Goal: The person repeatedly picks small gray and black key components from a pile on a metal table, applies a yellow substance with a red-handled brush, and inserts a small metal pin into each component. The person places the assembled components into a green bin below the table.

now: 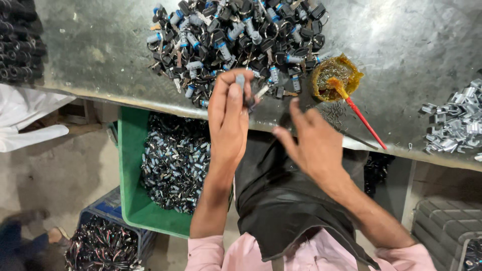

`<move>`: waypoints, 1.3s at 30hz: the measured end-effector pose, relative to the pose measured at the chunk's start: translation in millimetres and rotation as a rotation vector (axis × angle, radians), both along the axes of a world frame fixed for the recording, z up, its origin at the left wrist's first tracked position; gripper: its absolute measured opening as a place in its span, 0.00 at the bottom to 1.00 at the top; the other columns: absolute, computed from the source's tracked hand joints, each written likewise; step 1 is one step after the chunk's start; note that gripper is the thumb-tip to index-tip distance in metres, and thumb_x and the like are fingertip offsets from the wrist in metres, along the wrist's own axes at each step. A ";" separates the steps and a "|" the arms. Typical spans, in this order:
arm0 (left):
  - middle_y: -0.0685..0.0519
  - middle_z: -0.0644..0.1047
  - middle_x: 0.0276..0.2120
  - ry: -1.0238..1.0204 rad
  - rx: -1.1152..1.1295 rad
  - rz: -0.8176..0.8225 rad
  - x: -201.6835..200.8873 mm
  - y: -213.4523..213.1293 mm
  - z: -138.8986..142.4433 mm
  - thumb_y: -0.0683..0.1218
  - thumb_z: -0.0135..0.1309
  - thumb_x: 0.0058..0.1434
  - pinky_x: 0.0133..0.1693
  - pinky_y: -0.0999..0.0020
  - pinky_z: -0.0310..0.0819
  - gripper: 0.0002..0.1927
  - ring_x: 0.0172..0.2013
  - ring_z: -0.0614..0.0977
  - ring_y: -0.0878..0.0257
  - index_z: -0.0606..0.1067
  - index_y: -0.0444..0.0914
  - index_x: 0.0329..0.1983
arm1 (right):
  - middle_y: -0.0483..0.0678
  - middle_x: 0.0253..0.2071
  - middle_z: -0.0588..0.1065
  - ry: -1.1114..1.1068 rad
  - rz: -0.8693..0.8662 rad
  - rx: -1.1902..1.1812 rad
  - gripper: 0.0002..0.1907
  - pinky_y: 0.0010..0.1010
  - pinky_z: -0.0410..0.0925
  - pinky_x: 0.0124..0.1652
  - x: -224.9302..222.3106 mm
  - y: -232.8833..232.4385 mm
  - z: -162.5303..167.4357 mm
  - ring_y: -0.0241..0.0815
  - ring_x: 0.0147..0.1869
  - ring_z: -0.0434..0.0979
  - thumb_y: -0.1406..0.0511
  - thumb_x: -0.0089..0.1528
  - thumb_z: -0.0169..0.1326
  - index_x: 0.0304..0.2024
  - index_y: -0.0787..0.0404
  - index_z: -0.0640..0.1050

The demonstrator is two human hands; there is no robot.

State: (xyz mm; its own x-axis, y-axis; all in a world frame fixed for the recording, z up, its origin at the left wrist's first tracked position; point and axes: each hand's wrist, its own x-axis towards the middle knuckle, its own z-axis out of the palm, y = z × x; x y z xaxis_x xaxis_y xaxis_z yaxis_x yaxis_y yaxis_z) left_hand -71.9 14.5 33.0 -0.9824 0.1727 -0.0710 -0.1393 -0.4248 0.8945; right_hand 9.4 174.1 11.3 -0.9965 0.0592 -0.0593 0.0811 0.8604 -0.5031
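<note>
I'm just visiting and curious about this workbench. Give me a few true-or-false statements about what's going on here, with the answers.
1. The left hand holds a small grey lock cylinder up over the bench edge. True.
2. The right hand grips the red-handled brush. False: it is open and empty, and the brush rests in the small grease dish.
3. A pile of black keys and cylinders lies on the metal bench. True.
4. The green crate under the bench is empty. False: it holds many small metal parts.
5. Shiny metal clips lie at the bench's right side. True.
</note>
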 end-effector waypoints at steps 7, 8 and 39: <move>0.55 0.73 0.42 0.006 -0.287 -0.166 37.6 -17.8 22.2 0.45 0.44 0.80 0.52 0.74 0.67 0.13 0.44 0.70 0.71 0.73 0.32 0.57 | 0.43 0.32 0.74 0.271 0.241 -0.039 0.19 0.35 0.67 0.31 11.7 9.0 -12.6 0.45 0.35 0.72 0.67 0.56 0.67 0.50 0.48 0.84; 0.54 0.74 0.45 0.043 -0.402 -0.190 42.4 -17.5 23.3 0.43 0.46 0.78 0.52 0.74 0.67 0.11 0.46 0.71 0.70 0.73 0.31 0.56 | 0.43 0.35 0.76 0.298 0.207 -0.174 0.18 0.34 0.68 0.36 14.4 12.2 -11.3 0.44 0.38 0.73 0.68 0.57 0.66 0.49 0.50 0.83; 0.55 0.75 0.40 -0.467 0.169 -0.360 82.4 9.6 0.7 0.44 0.54 0.74 0.35 0.76 0.70 0.11 0.37 0.74 0.71 0.73 0.33 0.55 | 0.49 0.48 0.72 0.126 -0.205 -1.450 0.17 0.24 0.72 0.51 33.2 22.9 14.3 0.35 0.51 0.73 0.77 0.61 0.62 0.50 0.65 0.73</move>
